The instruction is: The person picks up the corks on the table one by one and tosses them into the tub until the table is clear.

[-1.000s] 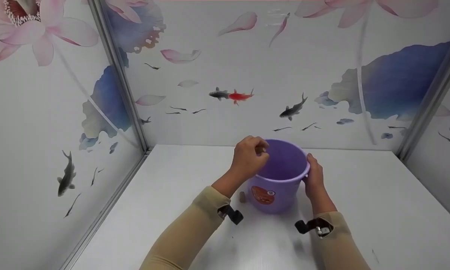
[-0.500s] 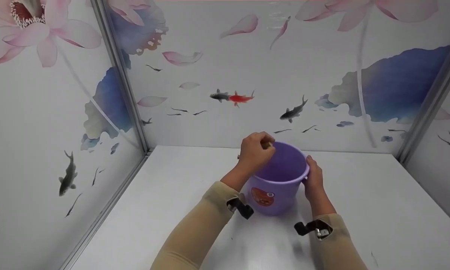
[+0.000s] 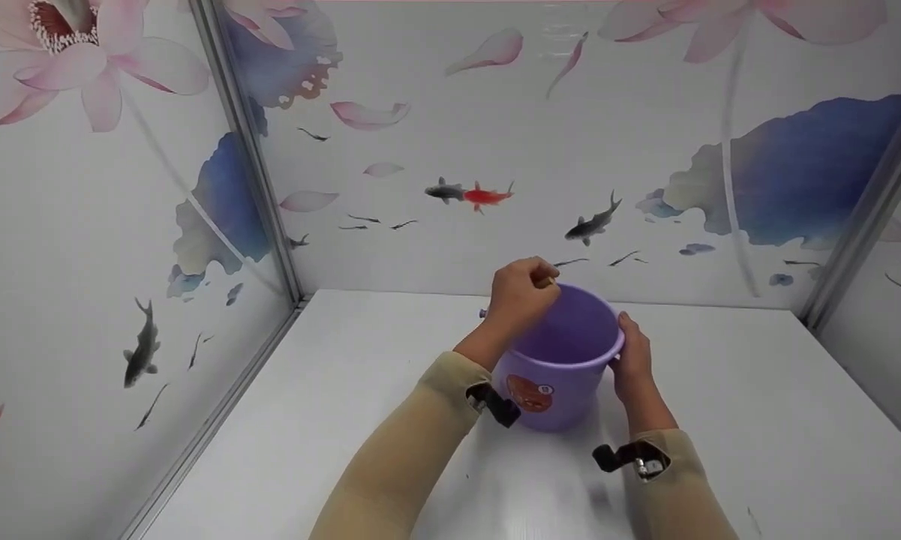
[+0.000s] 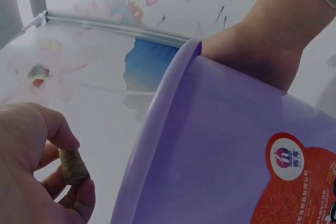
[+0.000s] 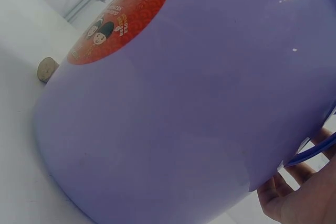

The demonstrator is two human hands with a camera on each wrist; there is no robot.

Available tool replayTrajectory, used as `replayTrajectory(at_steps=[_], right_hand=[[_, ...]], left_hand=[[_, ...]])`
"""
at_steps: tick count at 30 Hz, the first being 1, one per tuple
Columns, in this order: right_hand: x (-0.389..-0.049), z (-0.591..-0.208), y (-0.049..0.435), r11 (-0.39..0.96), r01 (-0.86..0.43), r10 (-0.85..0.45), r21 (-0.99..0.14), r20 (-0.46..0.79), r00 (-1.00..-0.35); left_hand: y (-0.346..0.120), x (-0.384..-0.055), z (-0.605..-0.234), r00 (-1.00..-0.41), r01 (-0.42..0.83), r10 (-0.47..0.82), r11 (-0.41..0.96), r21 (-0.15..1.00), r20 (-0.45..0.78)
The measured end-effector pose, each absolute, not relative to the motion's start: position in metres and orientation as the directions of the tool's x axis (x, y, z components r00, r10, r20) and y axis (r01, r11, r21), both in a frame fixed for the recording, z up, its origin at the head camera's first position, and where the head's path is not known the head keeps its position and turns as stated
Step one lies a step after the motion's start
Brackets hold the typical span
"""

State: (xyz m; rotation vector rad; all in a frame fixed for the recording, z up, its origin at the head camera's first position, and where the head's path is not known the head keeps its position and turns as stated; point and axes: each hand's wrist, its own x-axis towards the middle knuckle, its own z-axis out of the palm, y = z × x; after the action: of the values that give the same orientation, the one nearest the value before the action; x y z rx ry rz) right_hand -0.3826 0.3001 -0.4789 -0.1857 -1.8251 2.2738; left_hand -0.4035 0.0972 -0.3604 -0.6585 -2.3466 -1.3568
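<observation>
A purple bucket (image 3: 563,394) with a red-orange sticker (image 5: 113,27) stands upright on the white table. My left hand (image 3: 524,300) is at the bucket's left rim and pinches a small brown cork (image 4: 73,167) between thumb and fingers. In the left wrist view, the cork is outside the rim's outline, apart from it. On the bucket's right side my right hand (image 3: 634,358) holds the rim, thumb at the top edge; the right wrist view shows its fingers (image 5: 302,174) by the blue handle (image 5: 310,153). Another cork (image 5: 47,70) is by the bucket's base, hidden in the head view.
The white table (image 3: 360,375) is bounded by printed panels with lotus and fish, joined by metal corner posts (image 3: 251,150). A small camera mount sits on each sleeve cuff. The bucket's far inside bottom is not visible.
My left hand has moved up and to the right along the bucket's rim, holding the cork. My right hand stays on the bucket, which has barely moved.
</observation>
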Motion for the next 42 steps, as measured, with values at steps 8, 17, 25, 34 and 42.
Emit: replayTrajectory(at_steps=[8, 17, 25, 34, 42], right_hand=[[-0.380, -0.478, 0.300, -0.198, -0.095, 0.252, -0.976, 0.043, -0.967], [-0.381, -0.477, 0.298, -0.185, -0.088, 0.247, -0.979, 0.040, -0.968], [-0.382, -0.478, 0.301, -0.199, -0.103, 0.225, -0.975, 0.057, -0.973], [-0.382, -0.478, 0.300, -0.193, -0.095, 0.236, -0.977, 0.048, -0.971], [-0.383, -0.480, 0.301, -0.201, -0.108, 0.245, -0.974, 0.057, -0.968]], left_hand=[[0.108, -0.406, -0.362, -0.865, 0.500, 0.204, 0.436, 0.748, 0.458], [0.112, -0.401, -0.360, -0.885, 0.465, 0.221, 0.444, 0.766, 0.409], [0.111, -0.402, -0.364, -0.887, 0.460, 0.219, 0.477, 0.749, 0.406], [0.104, -0.401, -0.369, -0.886, 0.461, 0.213, 0.482, 0.745, 0.411], [0.096, -0.400, -0.371, -0.880, 0.473, 0.225, 0.504, 0.723, 0.419]])
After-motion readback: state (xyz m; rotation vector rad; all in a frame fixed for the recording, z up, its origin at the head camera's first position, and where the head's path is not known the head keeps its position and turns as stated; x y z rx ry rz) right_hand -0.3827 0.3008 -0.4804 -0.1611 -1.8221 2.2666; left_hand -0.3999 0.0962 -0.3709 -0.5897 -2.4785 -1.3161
